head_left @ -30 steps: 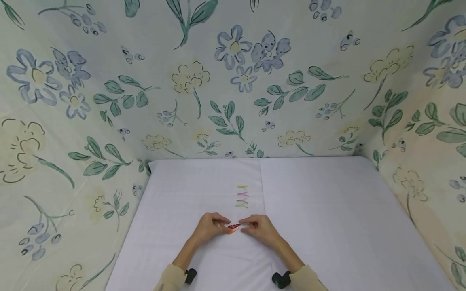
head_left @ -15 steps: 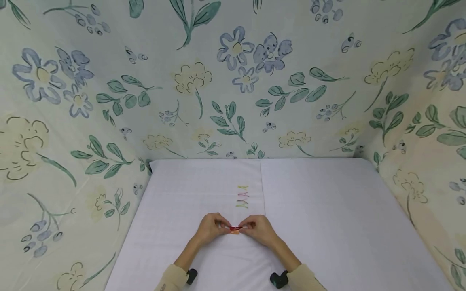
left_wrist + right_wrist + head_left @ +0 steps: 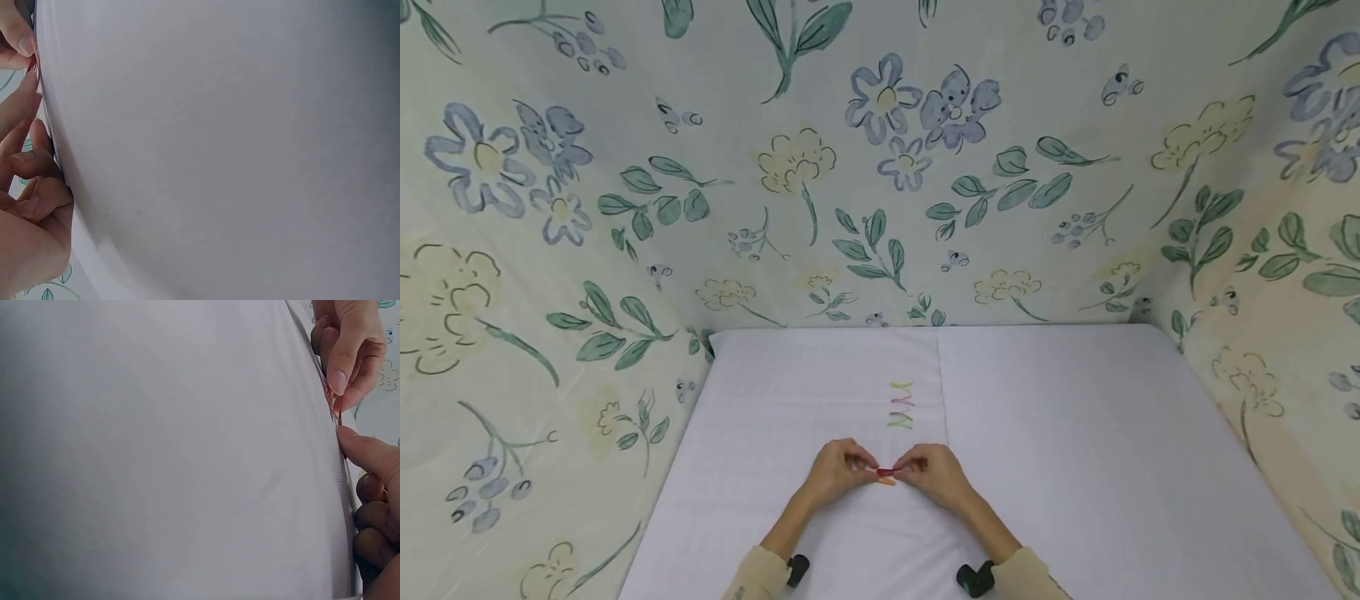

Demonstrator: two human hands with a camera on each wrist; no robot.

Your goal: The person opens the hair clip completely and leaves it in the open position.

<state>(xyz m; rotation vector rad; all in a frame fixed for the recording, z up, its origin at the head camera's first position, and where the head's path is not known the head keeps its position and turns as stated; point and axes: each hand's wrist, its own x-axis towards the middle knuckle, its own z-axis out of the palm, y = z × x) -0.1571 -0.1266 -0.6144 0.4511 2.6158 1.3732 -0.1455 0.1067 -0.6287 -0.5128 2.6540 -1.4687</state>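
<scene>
In the head view, my left hand (image 3: 838, 471) and right hand (image 3: 934, 473) meet near the front middle of the white-covered table. Their fingertips pinch opposite ends of a small, thin dark red strip (image 3: 886, 472), held roughly level. A small orange piece (image 3: 887, 481) shows just on the near side of it; whether the two are joined I cannot tell. Seen from the right wrist, the red strip (image 3: 340, 411) spans the gap between both hands' fingertips. The left wrist view shows only a bit of red between the fingertips. What the strip is made of is unclear.
Beyond the hands lies a column of thin, bent coloured strips (image 3: 900, 406), yellow, pink and green among them. A crease runs along the white cloth (image 3: 1037, 433) right of the column. Flower-patterned curtains (image 3: 880, 250) enclose the table at the back and sides.
The red strip has turned from slanted to level. My right fingertips have come down onto its end, and the gap between the hands has narrowed slightly. Less of the orange piece shows.
</scene>
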